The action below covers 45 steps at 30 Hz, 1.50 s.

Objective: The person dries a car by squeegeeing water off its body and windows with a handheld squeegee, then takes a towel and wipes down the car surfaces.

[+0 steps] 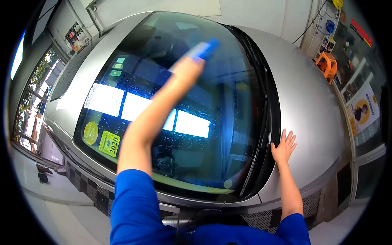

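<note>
My left hand (188,70) is closed around a blue and whitish tool (206,49), blurred by motion, over the upper part of a car windshield (196,159). The tool looks like a squeegee or scraper, but its exact shape is smeared. Water drops dot the glass on the left and in the middle, around bright window reflections. Palm down, my right hand (283,148) rests with spread fingers on the silver hood (310,118), beside the black strip at the windshield's base. It holds nothing.
Round and square yellow-green stickers (109,143) sit at the glass's lower left. Black wipers (252,167) run along its right edge. An orange stool (327,66) stands at the upper right, near a glass wall with a poster (363,109). Checkered floor mats (261,219) show below.
</note>
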Each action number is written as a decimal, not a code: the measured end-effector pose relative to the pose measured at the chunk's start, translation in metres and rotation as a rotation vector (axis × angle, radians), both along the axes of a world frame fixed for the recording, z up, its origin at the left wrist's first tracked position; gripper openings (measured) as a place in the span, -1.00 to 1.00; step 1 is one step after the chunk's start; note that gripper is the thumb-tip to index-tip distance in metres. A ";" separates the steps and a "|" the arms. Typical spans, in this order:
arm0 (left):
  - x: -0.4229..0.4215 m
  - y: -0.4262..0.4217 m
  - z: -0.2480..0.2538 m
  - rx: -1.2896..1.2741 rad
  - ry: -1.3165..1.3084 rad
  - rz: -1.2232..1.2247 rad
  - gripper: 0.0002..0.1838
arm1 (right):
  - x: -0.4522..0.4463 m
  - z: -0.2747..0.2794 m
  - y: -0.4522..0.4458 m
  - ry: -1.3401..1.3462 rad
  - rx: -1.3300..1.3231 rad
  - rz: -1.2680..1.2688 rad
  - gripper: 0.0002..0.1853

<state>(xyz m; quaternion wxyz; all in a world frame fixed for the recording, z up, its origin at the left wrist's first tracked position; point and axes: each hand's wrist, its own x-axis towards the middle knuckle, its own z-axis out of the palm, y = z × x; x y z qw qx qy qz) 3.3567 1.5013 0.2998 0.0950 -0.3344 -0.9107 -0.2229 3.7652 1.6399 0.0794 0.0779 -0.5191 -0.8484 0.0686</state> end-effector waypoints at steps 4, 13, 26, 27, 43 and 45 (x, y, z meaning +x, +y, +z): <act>0.147 0.021 -0.106 -0.112 -0.231 -0.535 -0.55 | 0.004 -0.006 0.004 0.014 0.029 0.025 0.02; 0.016 -0.284 0.096 -0.395 0.728 0.236 -0.30 | 0.000 0.000 0.002 0.007 0.035 0.026 -0.03; 0.268 -0.225 -0.042 -0.235 0.482 -0.692 -0.31 | 0.060 -0.056 0.044 0.750 -0.024 0.345 -0.33; 0.251 -0.254 -0.021 -0.361 0.551 -0.534 -0.26 | 0.086 -0.055 0.040 1.002 -0.073 0.407 -0.40; 0.259 -0.356 -0.002 -0.300 0.101 -0.611 -0.43 | -0.030 0.160 -0.316 1.631 -0.155 0.921 -0.53; 0.194 -0.405 0.027 -0.262 0.303 -0.373 -0.38 | -0.057 0.186 -0.373 1.570 -0.156 1.040 -0.58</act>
